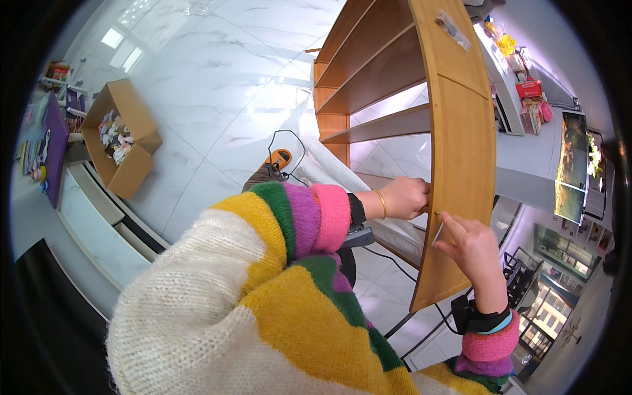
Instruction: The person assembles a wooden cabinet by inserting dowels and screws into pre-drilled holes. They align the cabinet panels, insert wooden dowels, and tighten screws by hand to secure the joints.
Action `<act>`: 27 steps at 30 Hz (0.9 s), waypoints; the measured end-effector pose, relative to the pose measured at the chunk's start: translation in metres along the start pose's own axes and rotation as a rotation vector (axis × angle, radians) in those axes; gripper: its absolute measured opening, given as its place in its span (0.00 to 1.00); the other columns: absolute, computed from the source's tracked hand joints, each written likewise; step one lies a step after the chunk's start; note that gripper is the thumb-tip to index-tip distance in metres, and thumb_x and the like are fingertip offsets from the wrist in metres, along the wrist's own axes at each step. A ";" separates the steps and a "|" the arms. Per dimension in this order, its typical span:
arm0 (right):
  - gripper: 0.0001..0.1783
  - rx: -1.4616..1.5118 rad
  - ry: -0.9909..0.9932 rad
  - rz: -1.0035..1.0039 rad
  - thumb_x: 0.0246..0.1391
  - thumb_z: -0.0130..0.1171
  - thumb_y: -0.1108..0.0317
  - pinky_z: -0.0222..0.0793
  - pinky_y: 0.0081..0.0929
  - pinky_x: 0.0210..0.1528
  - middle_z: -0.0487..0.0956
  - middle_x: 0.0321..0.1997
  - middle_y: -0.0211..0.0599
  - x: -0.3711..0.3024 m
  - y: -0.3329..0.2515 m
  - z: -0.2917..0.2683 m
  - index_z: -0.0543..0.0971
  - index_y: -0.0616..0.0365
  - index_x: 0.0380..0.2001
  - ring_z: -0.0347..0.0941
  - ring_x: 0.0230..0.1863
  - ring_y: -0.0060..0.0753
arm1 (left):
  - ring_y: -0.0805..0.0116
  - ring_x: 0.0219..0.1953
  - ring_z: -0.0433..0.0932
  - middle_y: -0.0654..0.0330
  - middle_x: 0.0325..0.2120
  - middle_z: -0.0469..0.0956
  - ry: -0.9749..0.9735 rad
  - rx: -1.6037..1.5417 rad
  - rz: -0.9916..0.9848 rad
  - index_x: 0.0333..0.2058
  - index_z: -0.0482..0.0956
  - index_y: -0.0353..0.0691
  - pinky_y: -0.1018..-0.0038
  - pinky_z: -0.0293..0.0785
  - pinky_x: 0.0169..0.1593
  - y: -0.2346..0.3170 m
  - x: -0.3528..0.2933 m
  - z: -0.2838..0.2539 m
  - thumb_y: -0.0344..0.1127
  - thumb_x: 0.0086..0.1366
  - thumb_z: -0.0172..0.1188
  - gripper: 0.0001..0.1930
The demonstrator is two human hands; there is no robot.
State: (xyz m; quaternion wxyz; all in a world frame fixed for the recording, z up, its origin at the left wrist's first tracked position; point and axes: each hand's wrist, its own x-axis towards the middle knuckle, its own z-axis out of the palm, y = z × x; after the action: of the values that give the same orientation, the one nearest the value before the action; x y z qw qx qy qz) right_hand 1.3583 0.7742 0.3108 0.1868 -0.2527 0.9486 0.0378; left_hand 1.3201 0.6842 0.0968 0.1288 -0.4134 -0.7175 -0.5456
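Note:
A light-brown wooden shelf unit (pixel 461 158) stands tilted in front of me, its long side panel facing right. My left hand (pixel 406 197), with a gold bangle at the wrist, is curled closed against the inner side of that panel. What its fingers hold, if anything, is hidden. On the panel's outer face is my right hand (pixel 471 243), index finger and thumb around a thin metal rod (pixel 438 233), perhaps a hex key. The index fingertip touches the panel near a small fitting (pixel 439 213). Both wrists wear black straps.
A small plastic bag (pixel 453 30) lies on the panel's upper part. Near my foot in an orange slipper (pixel 279 158), a black cable loops over the white tiled floor (pixel 217 125). An open cardboard box (pixel 135 168) with crumpled items stands left, beside a white cabinet (pixel 99 217).

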 end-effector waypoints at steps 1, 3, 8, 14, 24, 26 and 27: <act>0.27 -0.057 0.050 -0.083 0.27 0.68 0.63 0.70 0.31 0.34 0.77 0.34 0.38 0.003 0.002 0.000 0.75 0.59 0.37 0.73 0.33 0.39 | 0.60 0.26 0.72 0.60 0.21 0.71 0.004 -0.003 0.001 0.21 0.73 0.41 0.67 0.71 0.27 0.000 0.000 0.001 0.32 0.42 0.59 0.05; 0.26 -0.126 0.038 -0.185 0.28 0.67 0.62 0.70 0.30 0.33 0.75 0.31 0.36 0.008 0.008 -0.001 0.75 0.60 0.36 0.72 0.32 0.38 | 0.60 0.26 0.72 0.59 0.21 0.71 0.011 -0.018 0.006 0.20 0.73 0.40 0.67 0.71 0.26 -0.001 0.000 0.002 0.32 0.42 0.59 0.05; 0.17 -0.256 0.132 -0.312 0.36 0.61 0.56 0.66 0.27 0.28 0.71 0.24 0.31 0.014 0.009 0.008 0.75 0.57 0.28 0.68 0.26 0.33 | 0.59 0.26 0.72 0.59 0.21 0.71 -0.008 -0.012 0.008 0.20 0.73 0.39 0.67 0.71 0.26 -0.002 0.000 0.003 0.33 0.42 0.58 0.05; 0.17 -0.247 0.184 0.224 0.49 0.55 0.56 0.63 0.27 0.18 0.68 0.16 0.33 0.032 -0.003 0.032 0.73 0.57 0.17 0.63 0.14 0.37 | 0.59 0.27 0.72 0.58 0.21 0.71 -0.009 -0.016 -0.007 0.19 0.73 0.39 0.66 0.71 0.26 -0.002 0.001 0.003 0.34 0.43 0.58 0.06; 0.09 0.655 0.294 0.659 0.52 0.54 0.66 0.65 0.23 0.20 0.74 0.22 0.35 0.032 0.021 0.038 0.73 0.61 0.24 0.70 0.18 0.30 | 0.58 0.27 0.73 0.59 0.22 0.72 -0.024 -0.039 0.009 0.23 0.74 0.41 0.67 0.72 0.27 -0.002 0.002 0.000 0.32 0.42 0.59 0.06; 0.07 0.230 0.485 0.278 0.48 0.58 0.68 0.67 0.26 0.24 0.75 0.27 0.37 0.033 0.017 0.038 0.74 0.60 0.27 0.72 0.23 0.35 | 0.58 0.27 0.73 0.58 0.22 0.72 -0.030 -0.036 0.010 0.23 0.75 0.40 0.67 0.72 0.28 -0.003 0.002 0.000 0.32 0.41 0.59 0.06; 0.10 0.120 0.393 0.267 0.42 0.62 0.67 0.69 0.31 0.34 0.76 0.36 0.38 0.031 0.016 0.035 0.75 0.57 0.29 0.73 0.33 0.41 | 0.58 0.27 0.73 0.58 0.22 0.72 -0.053 -0.032 0.009 0.22 0.75 0.40 0.67 0.72 0.28 -0.004 0.002 0.000 0.32 0.41 0.59 0.07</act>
State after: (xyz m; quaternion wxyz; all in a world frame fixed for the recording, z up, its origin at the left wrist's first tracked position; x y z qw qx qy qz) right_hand 1.3372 0.7792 0.2664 0.0067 -0.1160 0.9922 -0.0443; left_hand 1.3166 0.6849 0.0952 0.1055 -0.4329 -0.7101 -0.5452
